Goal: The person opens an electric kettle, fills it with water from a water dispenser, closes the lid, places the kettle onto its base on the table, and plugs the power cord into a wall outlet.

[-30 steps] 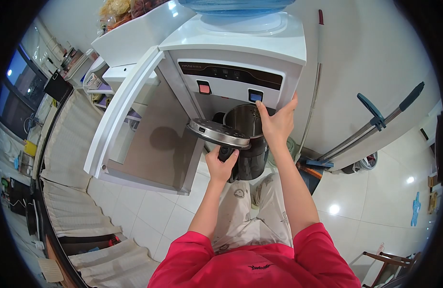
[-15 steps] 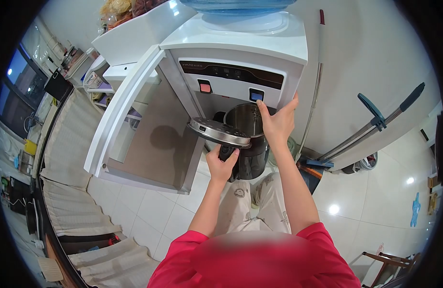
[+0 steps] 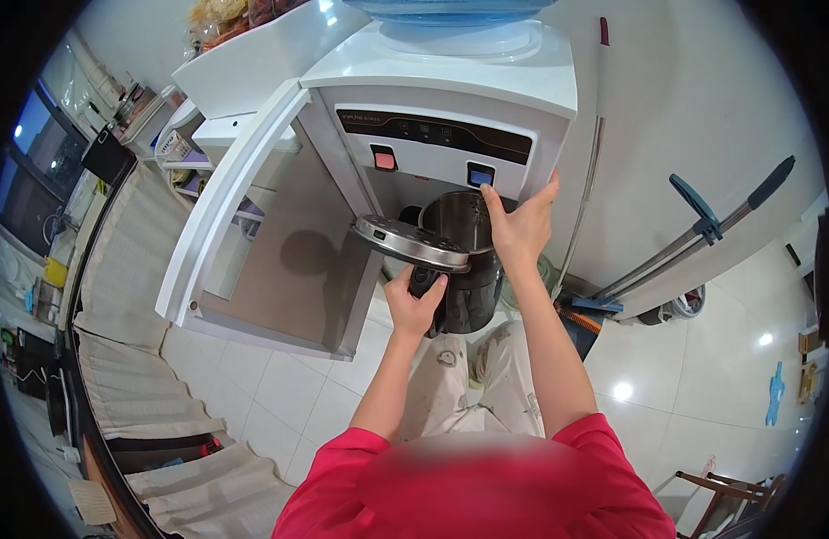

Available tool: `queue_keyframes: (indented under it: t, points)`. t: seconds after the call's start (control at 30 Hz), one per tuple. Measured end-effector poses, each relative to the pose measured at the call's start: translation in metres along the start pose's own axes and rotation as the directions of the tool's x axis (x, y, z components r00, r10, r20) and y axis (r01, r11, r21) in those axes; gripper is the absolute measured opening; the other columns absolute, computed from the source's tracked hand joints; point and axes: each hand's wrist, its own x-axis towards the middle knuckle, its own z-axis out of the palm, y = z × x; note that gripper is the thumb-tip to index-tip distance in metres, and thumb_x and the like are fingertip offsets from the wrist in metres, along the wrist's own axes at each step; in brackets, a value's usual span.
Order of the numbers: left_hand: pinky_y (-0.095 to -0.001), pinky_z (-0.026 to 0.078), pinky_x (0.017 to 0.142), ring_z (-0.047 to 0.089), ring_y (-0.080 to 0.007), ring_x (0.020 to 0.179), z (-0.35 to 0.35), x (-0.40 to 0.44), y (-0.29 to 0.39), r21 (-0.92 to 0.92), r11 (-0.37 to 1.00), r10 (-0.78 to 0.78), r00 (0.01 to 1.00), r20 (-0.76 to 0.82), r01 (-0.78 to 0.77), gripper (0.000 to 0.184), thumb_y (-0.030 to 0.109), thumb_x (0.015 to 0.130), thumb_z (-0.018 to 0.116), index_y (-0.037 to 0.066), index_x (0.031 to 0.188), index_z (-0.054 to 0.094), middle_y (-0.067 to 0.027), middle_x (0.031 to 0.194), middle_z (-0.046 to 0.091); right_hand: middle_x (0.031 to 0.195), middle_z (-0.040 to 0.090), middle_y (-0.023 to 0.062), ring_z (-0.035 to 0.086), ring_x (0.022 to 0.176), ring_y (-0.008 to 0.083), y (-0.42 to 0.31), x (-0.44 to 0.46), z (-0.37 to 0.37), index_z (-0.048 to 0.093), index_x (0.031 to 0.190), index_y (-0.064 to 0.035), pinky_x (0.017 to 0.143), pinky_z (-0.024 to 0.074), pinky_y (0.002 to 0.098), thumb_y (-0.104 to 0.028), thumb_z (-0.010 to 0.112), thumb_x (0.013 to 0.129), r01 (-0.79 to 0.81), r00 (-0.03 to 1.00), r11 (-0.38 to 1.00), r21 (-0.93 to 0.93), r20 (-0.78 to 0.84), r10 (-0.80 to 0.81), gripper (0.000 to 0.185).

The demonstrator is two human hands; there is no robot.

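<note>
An electric kettle (image 3: 469, 301) with a dark body and steel inside is under the taps of a white water dispenser (image 3: 432, 76). Its steel-rimmed lid (image 3: 412, 244) stands flipped open, tilted toward me. My left hand (image 3: 414, 304) is closed around the kettle's black handle. At the blue tap lever (image 3: 480, 176), the thumb of my right hand (image 3: 522, 229) touches the lower edge. The other fingers of that hand stretch along the dispenser's right side, apart from the thumb. To the left is a red tap lever (image 3: 384, 159). Water inside the kettle is hard to make out.
The dispenser's door (image 3: 239, 216) hangs open on the left. A blue water bottle (image 3: 450, 11) sits on top. A broom and dustpan (image 3: 589, 310) lean against the right wall. Curtained shelves (image 3: 122, 269) line the left side, and my legs are just below the kettle.
Almost nothing differs. Both hands keep their places on the kettle handle and at the blue lever; the view has shifted very slightly.
</note>
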Motion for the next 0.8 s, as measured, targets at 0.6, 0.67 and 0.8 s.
queue_keyframes:
  t: [0.6, 0.67, 0.8]
  points:
    - [-0.0268, 0.048, 0.066, 0.060, -0.0106, 0.069, 0.000, -0.001, 0.002, 0.002, 1.000, 0.001, 1.000, 0.006, -0.001, 0.022, 0.010, 0.079, 0.073, -0.005, 0.093, 0.066, -0.0088, 0.077, 0.069, 0.135, 0.046, 0.0273, 0.053, 0.115, 0.0448, 0.003, 0.000, 0.001, 0.018, 0.145, 0.0009, 0.091, 0.0453, 0.0496, -0.034, 0.078, 0.076, 0.004, 1.000, 1.000, 0.011, 0.001, -0.004, 0.097]
    - [-0.0275, 0.048, 0.067, 0.061, -0.0123, 0.069, 0.000, -0.001, 0.001, 0.008, 1.000, -0.006, 1.000, 0.014, 0.006, 0.023, 0.011, 0.079, 0.073, -0.005, 0.094, 0.066, -0.0096, 0.078, 0.070, 0.135, 0.046, 0.0273, 0.053, 0.115, 0.0448, 0.003, 0.000, 0.001, 0.018, 0.145, 0.0009, 0.091, 0.0454, 0.0496, -0.034, 0.078, 0.076, 0.004, 1.000, 1.000, 0.018, 0.001, -0.004, 0.097]
    - [-0.0299, 0.049, 0.070, 0.065, -0.0198, 0.073, -0.005, -0.001, 0.016, 0.167, 0.985, -0.055, 0.997, 0.054, 0.046, 0.026, 0.016, 0.082, 0.072, -0.004, 0.098, 0.066, -0.0129, 0.083, 0.070, 0.135, 0.046, 0.0275, 0.054, 0.115, 0.0449, 0.002, 0.000, 0.001, 0.018, 0.145, 0.0009, 0.091, 0.0457, 0.0498, -0.033, 0.078, 0.076, 0.010, 1.000, 1.000, 0.012, -0.002, -0.010, 0.097]
